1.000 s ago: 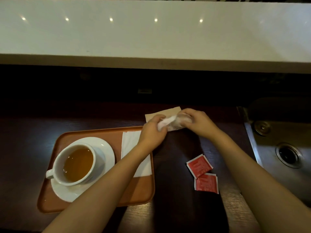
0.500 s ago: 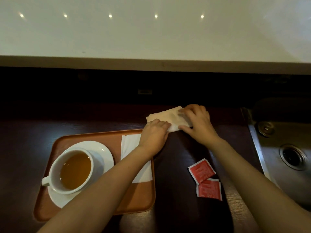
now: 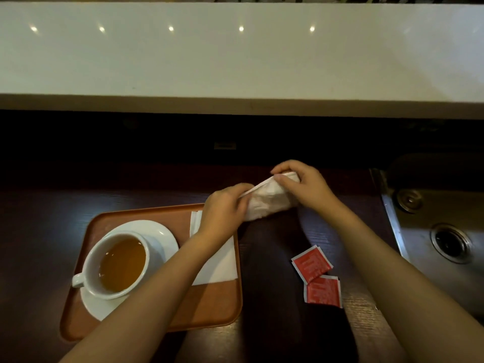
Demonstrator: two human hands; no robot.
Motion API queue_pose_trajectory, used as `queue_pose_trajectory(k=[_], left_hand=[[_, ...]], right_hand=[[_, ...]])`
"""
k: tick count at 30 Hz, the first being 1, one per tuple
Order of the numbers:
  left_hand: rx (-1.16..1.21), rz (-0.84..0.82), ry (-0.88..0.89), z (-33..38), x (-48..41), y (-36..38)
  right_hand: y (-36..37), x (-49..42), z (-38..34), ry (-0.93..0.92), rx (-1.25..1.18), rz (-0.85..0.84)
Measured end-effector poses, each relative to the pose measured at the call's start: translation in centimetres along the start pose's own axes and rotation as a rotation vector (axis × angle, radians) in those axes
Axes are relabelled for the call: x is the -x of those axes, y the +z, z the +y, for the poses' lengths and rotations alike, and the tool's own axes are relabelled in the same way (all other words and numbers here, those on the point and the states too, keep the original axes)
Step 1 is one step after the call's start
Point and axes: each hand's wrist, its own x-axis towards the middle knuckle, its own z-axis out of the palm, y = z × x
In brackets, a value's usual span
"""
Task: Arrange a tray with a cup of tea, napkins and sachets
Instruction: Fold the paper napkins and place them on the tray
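An orange tray (image 3: 209,307) lies on the dark counter at the left. On it stands a white cup of tea (image 3: 117,265) on a white saucer (image 3: 162,234), with a flat white napkin (image 3: 220,263) beside them, partly under my left forearm. Just past the tray's far right corner, both hands hold a second white napkin (image 3: 267,200) lifted off the counter. My left hand (image 3: 222,213) pinches its left edge and my right hand (image 3: 303,184) grips its right end. Two red sachets (image 3: 318,277) lie on the counter to the right of the tray.
A steel sink (image 3: 450,239) with a drain sits at the right edge. A raised white counter ledge (image 3: 235,61) runs across the back, with a dark recess beneath it.
Half a second ago the second napkin lay flat on the counter under both hands; now both hands have raised it and it hangs bunched between them.
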Motion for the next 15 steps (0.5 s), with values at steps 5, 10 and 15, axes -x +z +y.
queue_pose_trajectory(k=[5,10,15], left_hand=[[0.449,0.173,-0.366,0.7,5.1,-2.5],[0.398,0.132,-0.560,-0.1,11.1,-2.6],[0.217,0.129,-0.564,-0.4,13.9,-2.2]], right_hand=[[1.2,0.6,-2.6,0.114,-0.173,-0.180],[6.8,1.0,-4.0,0.083,0.084,-0.169],[11.4,1.2,-3.2,-0.027,0.363,-0.335]])
